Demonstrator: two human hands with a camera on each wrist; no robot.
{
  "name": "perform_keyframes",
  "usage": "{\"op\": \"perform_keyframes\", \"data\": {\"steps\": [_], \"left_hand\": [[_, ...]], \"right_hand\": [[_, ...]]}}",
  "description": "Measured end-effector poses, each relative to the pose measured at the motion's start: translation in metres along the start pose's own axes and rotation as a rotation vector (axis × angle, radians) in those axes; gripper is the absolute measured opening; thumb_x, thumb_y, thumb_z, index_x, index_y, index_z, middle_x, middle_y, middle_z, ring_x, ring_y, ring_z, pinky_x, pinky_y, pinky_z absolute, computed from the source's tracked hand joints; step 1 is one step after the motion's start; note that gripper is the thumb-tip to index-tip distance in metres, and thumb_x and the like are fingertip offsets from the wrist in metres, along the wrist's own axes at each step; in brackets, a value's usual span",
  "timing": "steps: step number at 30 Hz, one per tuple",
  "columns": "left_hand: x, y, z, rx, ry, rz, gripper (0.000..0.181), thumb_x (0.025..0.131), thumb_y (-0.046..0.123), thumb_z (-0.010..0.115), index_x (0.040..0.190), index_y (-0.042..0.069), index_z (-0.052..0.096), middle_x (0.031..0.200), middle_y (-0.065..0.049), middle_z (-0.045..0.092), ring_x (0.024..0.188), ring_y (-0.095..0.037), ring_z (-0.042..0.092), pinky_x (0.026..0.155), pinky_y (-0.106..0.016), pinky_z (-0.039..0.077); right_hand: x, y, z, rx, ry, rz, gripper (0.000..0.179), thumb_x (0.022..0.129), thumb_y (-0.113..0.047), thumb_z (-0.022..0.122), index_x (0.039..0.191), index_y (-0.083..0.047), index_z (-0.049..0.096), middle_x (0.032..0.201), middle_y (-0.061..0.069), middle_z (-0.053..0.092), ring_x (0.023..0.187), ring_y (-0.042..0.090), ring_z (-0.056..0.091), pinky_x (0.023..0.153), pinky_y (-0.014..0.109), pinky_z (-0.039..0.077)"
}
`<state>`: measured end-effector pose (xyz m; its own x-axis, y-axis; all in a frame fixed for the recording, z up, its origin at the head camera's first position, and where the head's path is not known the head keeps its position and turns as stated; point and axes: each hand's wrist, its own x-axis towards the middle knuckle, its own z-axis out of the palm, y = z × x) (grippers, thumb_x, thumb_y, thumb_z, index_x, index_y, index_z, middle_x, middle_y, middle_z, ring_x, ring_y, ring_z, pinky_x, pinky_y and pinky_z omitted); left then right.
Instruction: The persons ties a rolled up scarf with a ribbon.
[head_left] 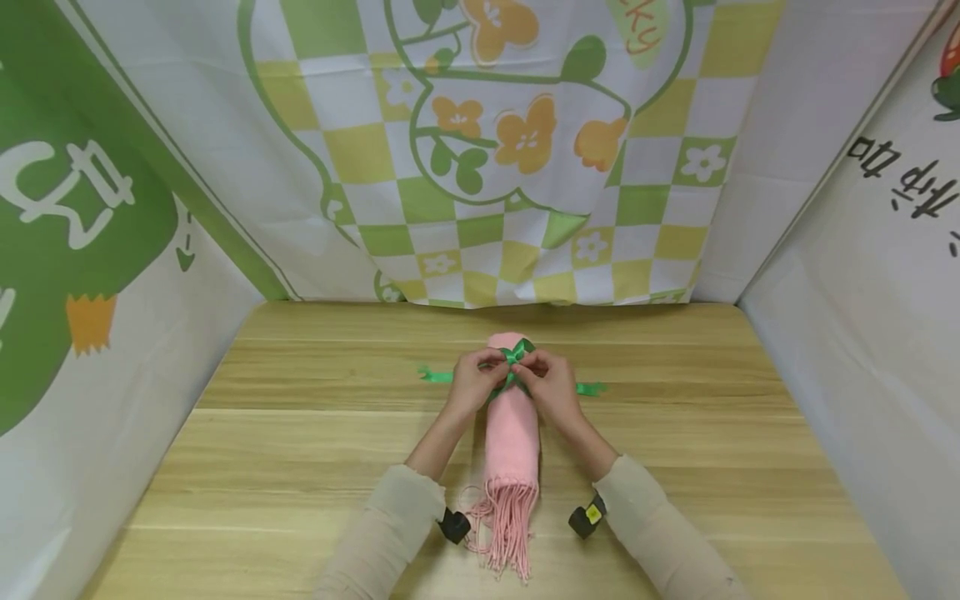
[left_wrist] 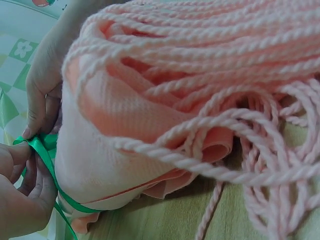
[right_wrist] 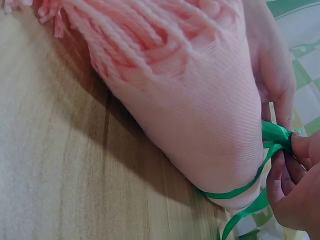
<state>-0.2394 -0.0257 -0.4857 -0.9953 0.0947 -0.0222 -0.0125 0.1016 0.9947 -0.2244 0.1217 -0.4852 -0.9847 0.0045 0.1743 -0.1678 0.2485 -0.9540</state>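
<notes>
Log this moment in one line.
left hand: pinches green ribbon | right hand: pinches ribbon | ribbon: around rolled pink cloth | cloth: on table

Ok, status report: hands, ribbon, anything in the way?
Left fingers and right fingers pinching green ribbon. Ribbon around pink fringed roll, tails out both sides. Nothing seen in the way.

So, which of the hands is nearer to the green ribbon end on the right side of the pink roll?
Right. The right hand is just beside that ribbon end, which shows past its outer side; the left hand is farther, mostly left of the pink roll.
</notes>
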Motion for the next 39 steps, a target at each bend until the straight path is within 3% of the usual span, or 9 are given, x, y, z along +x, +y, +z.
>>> {"op": "perform_keyframes", "data": {"steps": [7,14,19,23,27,32,39], "left_hand": [[-0.0013,0.0023,0.0015,0.022,-0.021,-0.013,0.015,0.096,0.002,0.06,0.107,-0.006,0.067,0.099,-0.011,0.065,0.08,-0.008,0.06,0.07,-0.018,0.051],[-0.002,0.0014,0.0027,-0.011,-0.036,-0.028,0.015,0.101,0.006,0.053,0.108,-0.005,0.06,0.097,-0.006,0.061,0.082,-0.009,0.054,0.07,-0.018,0.046],[-0.0008,-0.0025,0.0008,-0.118,-0.041,-0.073,0.017,0.103,0.006,0.051,0.114,-0.004,0.059,0.094,-0.003,0.063,0.081,-0.007,0.057,0.071,-0.018,0.048],[-0.0011,-0.0026,-0.0011,-0.206,-0.077,-0.098,0.028,0.102,0.007,0.052,0.126,-0.005,0.059,0.114,-0.013,0.067,0.089,-0.005,0.061,0.077,-0.017,0.051],[-0.0016,-0.0016,-0.0032,-0.247,-0.138,-0.109,0.034,0.1,0.008,0.056,0.131,-0.005,0.057,0.128,-0.02,0.063,0.098,-0.007,0.063,0.083,-0.018,0.053],[-0.0016,-0.0016,-0.0049,-0.249,-0.184,-0.108,0.035,0.095,0.002,0.06,0.129,-0.006,0.057,0.114,-0.011,0.064,0.099,-0.01,0.062,0.085,-0.017,0.054],[-0.003,0.001,-0.0052,-0.257,-0.18,-0.094,0.018,0.097,0.007,0.062,0.112,-0.002,0.062,0.102,-0.001,0.064,0.095,-0.01,0.061,0.079,-0.017,0.052]], "right_hand": [[-0.0004,0.0007,-0.0016,0.023,-0.001,0.039,0.01,0.092,-0.006,0.069,0.096,0.003,0.068,0.1,0.019,0.073,0.099,0.029,0.071,0.079,0.022,0.058],[0.0003,0.0005,-0.0004,0.08,0.006,0.099,0.015,0.094,-0.009,0.067,0.103,0.003,0.066,0.104,0.015,0.068,0.1,0.019,0.063,0.08,0.018,0.051],[0.0011,0.0007,0.0009,0.265,-0.015,0.203,0.014,0.097,-0.006,0.062,0.108,0.003,0.059,0.096,0.003,0.065,0.086,0.008,0.061,0.075,0.017,0.053],[0.0027,0.0014,0.0024,0.444,-0.008,0.271,0.007,0.097,-0.001,0.059,0.103,-0.002,0.054,0.087,-0.006,0.066,0.079,0.003,0.063,0.072,0.016,0.053],[0.0038,0.0015,0.0019,0.64,-0.012,0.322,0.014,0.096,0.006,0.056,0.1,-0.007,0.053,0.08,-0.008,0.067,0.076,0.002,0.062,0.071,0.015,0.051],[0.0028,0.0002,-0.0029,0.799,-0.043,0.362,0.02,0.096,0.01,0.052,0.105,-0.008,0.051,0.084,-0.006,0.069,0.082,0.004,0.065,0.075,0.015,0.052],[0.0029,-0.0024,-0.0055,0.91,-0.082,0.358,0.028,0.095,0.014,0.045,0.115,-0.006,0.046,0.095,-0.002,0.064,0.089,0.007,0.062,0.077,0.017,0.049]]}}
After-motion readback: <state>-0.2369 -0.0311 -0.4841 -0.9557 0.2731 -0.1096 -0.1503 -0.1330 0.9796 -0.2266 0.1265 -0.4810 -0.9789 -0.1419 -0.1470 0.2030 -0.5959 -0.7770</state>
